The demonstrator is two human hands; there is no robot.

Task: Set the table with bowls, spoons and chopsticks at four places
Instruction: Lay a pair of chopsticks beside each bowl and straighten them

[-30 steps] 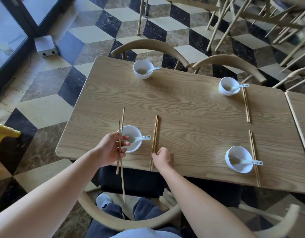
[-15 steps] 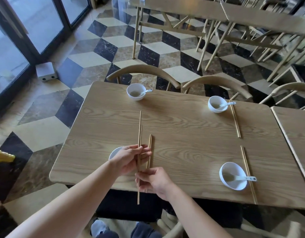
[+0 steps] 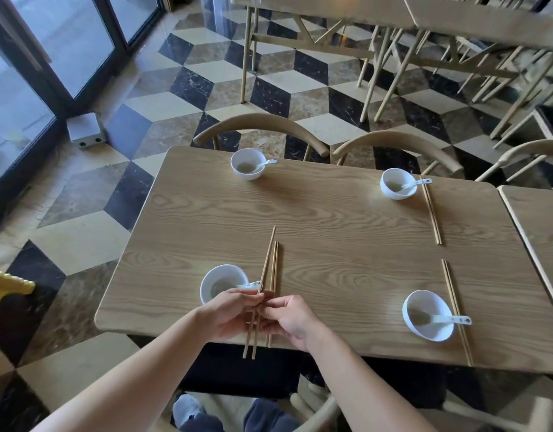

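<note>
Hands have met at lower centre; left hand (image 3: 228,316) and right hand (image 3: 292,322) both pinch the spare chopsticks (image 3: 268,254). Only the upper-left bowl (image 3: 248,163) lacks a pair, so I reckon that's next.

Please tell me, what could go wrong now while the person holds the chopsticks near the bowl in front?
The held chopsticks hang close beside the laid pair, so the left hand or the right hand could knock that pair askew. The spoon of the near left bowl lies close to the fingers and might get bumped.
</note>
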